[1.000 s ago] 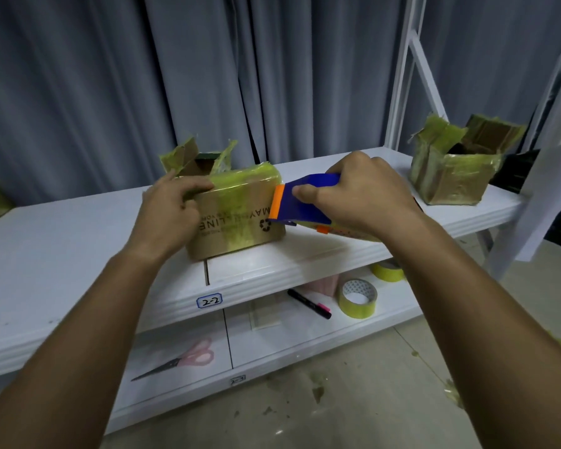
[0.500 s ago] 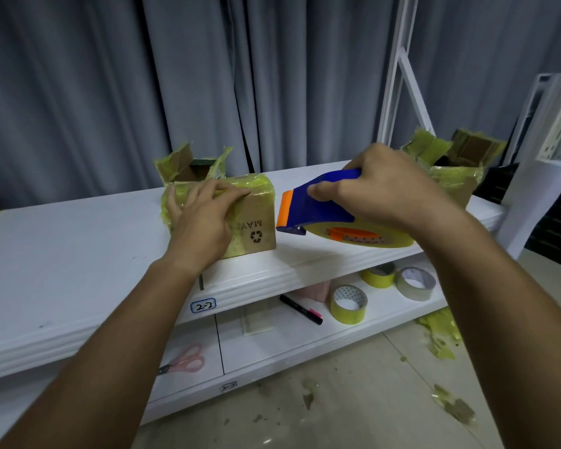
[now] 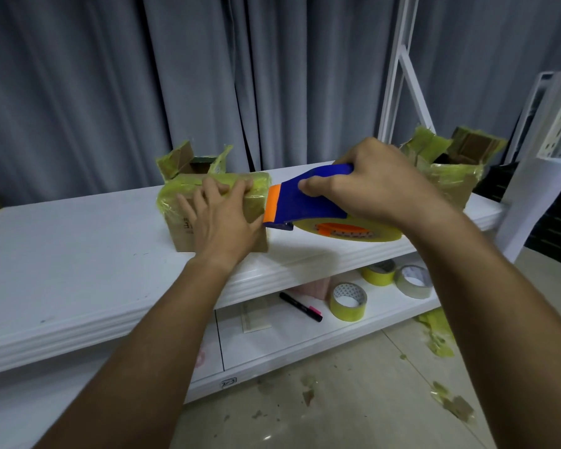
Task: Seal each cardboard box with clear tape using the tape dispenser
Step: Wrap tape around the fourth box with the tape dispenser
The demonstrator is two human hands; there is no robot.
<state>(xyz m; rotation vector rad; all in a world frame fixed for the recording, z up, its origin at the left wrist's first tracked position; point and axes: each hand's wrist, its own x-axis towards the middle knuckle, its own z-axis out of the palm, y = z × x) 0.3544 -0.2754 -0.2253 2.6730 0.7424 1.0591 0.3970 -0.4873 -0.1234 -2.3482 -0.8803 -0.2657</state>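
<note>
Pinning the cardboard box (image 3: 214, 215) down on the worktop (image 3: 78, 254) with left hand (image 3: 222, 218) spread flat so it can't slide, right hand (image 3: 370, 192) clamped around the tape dispenser (image 3: 305, 202), orange edge touching the box's right side, probably starting a strip.

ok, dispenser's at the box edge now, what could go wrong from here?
1. The left hand lies on the closed box right beside the tape dispenser; its fingers sit near the orange front edge and could get taped over or nicked.
2. The closed box stands near the shelf front edge, so a hard pull might drag it off.
3. The box already wears wrinkled yellowish tape; a new strip may bond poorly.
</note>
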